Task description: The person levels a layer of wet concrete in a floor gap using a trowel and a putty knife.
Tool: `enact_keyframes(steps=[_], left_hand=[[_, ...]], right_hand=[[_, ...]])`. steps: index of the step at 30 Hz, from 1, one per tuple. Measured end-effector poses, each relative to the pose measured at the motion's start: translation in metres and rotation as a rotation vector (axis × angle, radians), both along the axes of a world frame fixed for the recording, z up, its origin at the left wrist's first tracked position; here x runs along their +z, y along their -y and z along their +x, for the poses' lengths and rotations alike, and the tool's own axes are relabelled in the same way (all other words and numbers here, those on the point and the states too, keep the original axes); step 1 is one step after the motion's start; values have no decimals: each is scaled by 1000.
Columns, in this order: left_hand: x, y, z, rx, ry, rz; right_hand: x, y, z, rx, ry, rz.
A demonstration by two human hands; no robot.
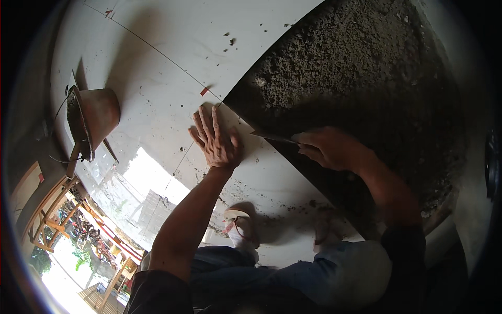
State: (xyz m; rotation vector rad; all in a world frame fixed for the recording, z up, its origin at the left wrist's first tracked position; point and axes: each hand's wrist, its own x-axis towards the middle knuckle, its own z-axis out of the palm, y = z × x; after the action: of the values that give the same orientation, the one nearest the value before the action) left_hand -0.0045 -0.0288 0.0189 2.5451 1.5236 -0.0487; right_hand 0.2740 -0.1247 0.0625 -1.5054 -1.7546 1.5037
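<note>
My left hand point(215, 140) lies spread on the large white tiles point(157, 83), just below a small red piece point(204, 91) at a joint between them. My right hand point(327, 148) grips a thin, dark metal trowel point(270, 136), its blade tip at the tile edge beside a patch of rough dark grey mortar point(355, 57). The trowel's handle is mostly hidden in my fingers. Small crumbs of mortar lie scattered on the tiles.
A grimy bucket point(102, 115) with mortar in it stands at the left, tools beside it. My sandaled feet point(239, 227) are on the tiles below. A pale wall runs along the right. An opening at lower left shows wooden frames point(55, 225), plants and clutter in daylight.
</note>
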Motion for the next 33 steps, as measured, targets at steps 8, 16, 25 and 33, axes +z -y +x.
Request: enact_keyframes(steps=[8, 16, 25, 33], left_hand=[[3, -1, -1, 6, -23, 34], [-3, -2, 5, -2, -8, 47], [1, 1, 5, 17, 9, 22], [3, 1, 4, 40, 8, 54]], right_hand=[[10, 8, -3, -14, 104, -11], [-14, -16, -12, -70, 72, 40], [11, -1, -9, 6, 181, 41], [-12, -31, -42, -97, 129, 15]])
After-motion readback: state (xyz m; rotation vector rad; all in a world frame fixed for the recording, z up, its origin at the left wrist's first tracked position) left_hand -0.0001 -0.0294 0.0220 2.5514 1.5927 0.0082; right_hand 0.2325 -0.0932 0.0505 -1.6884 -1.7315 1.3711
